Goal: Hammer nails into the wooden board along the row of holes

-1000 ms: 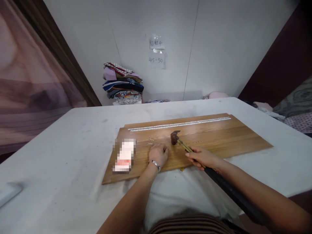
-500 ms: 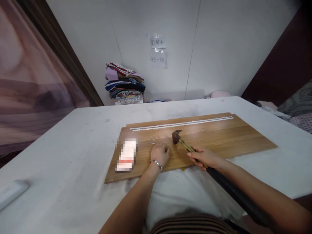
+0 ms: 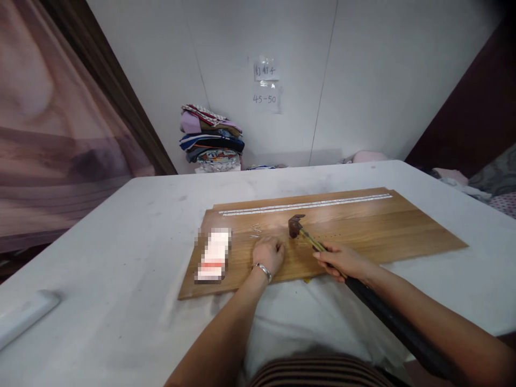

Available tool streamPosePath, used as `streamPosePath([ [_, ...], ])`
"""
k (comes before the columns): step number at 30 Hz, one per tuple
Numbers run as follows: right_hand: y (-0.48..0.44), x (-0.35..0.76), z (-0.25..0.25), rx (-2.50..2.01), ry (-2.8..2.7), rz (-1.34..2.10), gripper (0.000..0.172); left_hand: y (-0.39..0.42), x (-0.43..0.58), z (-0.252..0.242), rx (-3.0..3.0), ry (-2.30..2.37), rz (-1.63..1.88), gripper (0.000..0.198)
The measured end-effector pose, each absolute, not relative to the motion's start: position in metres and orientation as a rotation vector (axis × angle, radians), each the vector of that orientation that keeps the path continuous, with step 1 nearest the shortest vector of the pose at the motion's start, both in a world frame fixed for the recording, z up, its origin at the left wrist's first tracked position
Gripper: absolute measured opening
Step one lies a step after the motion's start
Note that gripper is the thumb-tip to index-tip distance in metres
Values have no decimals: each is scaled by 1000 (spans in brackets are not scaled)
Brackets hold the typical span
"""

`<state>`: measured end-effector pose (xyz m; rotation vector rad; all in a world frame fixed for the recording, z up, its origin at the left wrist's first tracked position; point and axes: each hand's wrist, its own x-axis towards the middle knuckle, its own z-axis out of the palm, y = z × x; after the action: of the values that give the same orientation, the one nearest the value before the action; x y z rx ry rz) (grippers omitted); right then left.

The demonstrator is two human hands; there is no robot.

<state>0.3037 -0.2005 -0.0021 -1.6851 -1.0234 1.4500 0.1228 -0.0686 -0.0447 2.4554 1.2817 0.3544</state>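
My right hand (image 3: 342, 262) grips a claw hammer (image 3: 316, 244) partway along its handle, whose long black end runs back under my forearm. The rusty head is at the wooden board (image 3: 363, 231), just right of my left hand (image 3: 269, 255). That left hand rests on the board with its fingers curled closed; whatever they may hold is hidden. Several loose nails (image 3: 255, 231) lie just beyond it. A row of small dark nail heads or holes (image 3: 328, 236) runs rightward from the hammer head.
Two printed measuring strips (image 3: 302, 206) lie along the board's far edge. A blurred-out white and red item (image 3: 213, 255) lies on its left part. The white table (image 3: 121, 242) carries a white object (image 3: 30, 314) at left. Folded cloths (image 3: 212, 137) are stacked by the wall.
The whole view has shifted slightly, so everything appears a little further right. Both hands and the hammer keep nearly the same places on the board.
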Motion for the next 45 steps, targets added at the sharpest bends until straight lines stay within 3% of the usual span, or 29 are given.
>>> streamPosePath([
  [33, -200, 300, 6, -1686, -948, 1443, 34, -68, 122, -42, 2456, 1269, 375, 23],
  [39, -184, 295, 18, -1588, -862, 1414, 34, -69, 120, -41, 2194, 1199, 531, 22],
  [45, -134, 273, 24, -1450, -813, 1268, 21, -64, 138, -18, 1584, 909, 702, 42],
])
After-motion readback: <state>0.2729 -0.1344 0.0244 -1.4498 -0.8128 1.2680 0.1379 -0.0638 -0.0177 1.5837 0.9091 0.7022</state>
